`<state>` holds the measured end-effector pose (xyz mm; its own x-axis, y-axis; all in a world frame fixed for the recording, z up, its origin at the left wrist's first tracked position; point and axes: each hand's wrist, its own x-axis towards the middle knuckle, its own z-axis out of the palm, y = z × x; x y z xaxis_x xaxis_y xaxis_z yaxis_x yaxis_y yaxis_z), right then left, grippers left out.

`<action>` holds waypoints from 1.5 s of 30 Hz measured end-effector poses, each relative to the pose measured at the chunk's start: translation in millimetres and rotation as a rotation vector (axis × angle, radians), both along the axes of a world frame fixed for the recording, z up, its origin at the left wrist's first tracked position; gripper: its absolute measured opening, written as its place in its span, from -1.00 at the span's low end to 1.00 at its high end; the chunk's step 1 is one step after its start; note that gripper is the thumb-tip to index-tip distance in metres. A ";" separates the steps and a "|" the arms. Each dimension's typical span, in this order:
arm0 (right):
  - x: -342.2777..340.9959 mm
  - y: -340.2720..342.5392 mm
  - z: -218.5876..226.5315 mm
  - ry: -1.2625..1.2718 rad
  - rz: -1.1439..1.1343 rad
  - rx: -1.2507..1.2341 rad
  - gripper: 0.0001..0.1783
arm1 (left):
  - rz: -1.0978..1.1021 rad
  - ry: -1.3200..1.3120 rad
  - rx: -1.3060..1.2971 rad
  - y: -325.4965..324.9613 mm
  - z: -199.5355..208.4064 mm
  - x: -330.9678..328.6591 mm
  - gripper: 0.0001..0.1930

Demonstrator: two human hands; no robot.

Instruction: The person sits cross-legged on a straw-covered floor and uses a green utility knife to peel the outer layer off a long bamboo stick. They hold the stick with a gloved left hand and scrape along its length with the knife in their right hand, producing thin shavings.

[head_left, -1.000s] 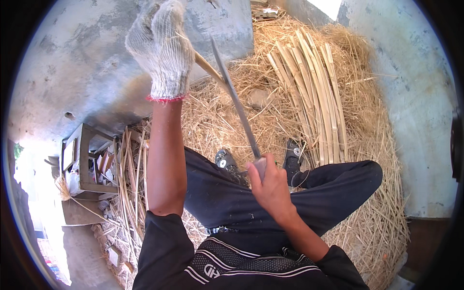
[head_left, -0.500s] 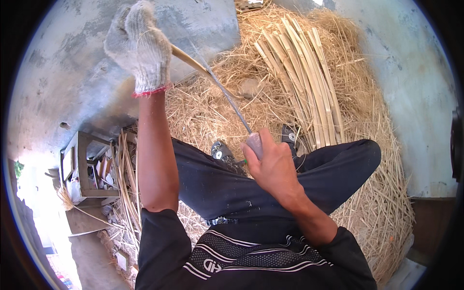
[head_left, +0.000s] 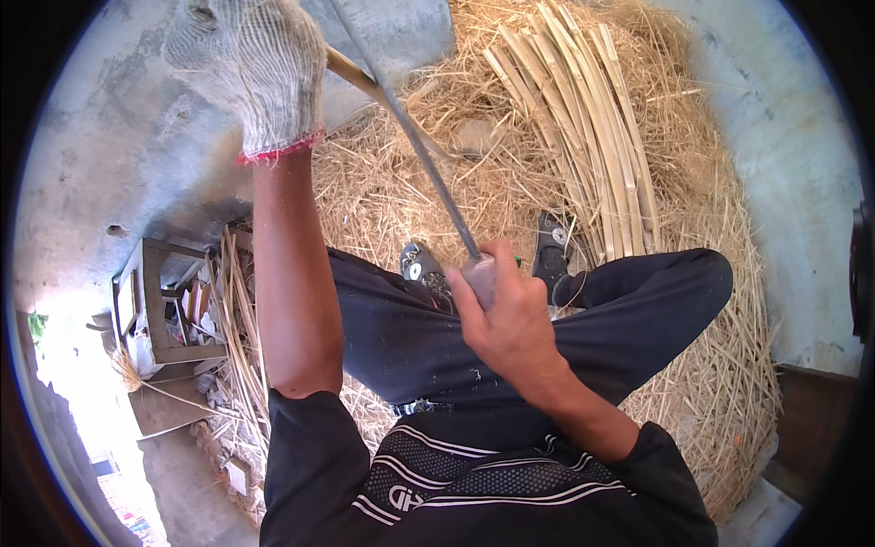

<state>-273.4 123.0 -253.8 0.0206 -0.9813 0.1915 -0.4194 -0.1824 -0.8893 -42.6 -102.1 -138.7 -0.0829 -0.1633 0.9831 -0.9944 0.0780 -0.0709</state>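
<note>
My left hand (head_left: 251,77), in a white knitted glove with a red cuff edge, is raised at the upper left, closed around a bamboo strip (head_left: 349,69). The strip slants out of the glove down to the right and meets the blade of a long, narrow knife (head_left: 427,162). Beyond the blade, a thin part of the strip curves over the shavings. Bare and closed, my right hand (head_left: 510,310) grips the knife's thick, pale handle in front of my lap. The blade points up and to the left, its tip near the top edge of the picture.
A bundle of split bamboo strips (head_left: 597,137) lies beyond my right foot. Shavings (head_left: 711,210) cover the floor around my legs. Bluish-grey walls (head_left: 775,182) stand on both sides. At the left are a small wooden frame (head_left: 155,273) with clutter inside and more long strips (head_left: 239,319).
My gloved left hand has come closer and slightly left, still holding the strip. The blade has swung steeper and crosses the strip nearer the glove. My right hand has barely moved.
</note>
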 end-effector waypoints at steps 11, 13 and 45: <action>0.4 -3.2 8.4 -0.081 -0.084 -0.099 -0.68 | 0.068 -0.002 0.185 -20.2 -6.9 21.4 -0.61; 0.2 -17.3 -34.3 0.118 -0.094 0.097 -0.65 | 0.037 0.003 0.357 12.8 5.8 -18.9 -0.64; -0.7 -52.8 -80.6 0.086 -0.013 0.300 -0.71 | -1.635 0.351 0.591 8.7 35.4 -20.3 -0.76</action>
<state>-274.1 70.2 -334.4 0.0112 -0.9940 -0.1089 -0.4960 0.0890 -0.8638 -62.9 -93.3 -103.3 -0.3274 -0.4428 0.8347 0.1569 0.8457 0.5102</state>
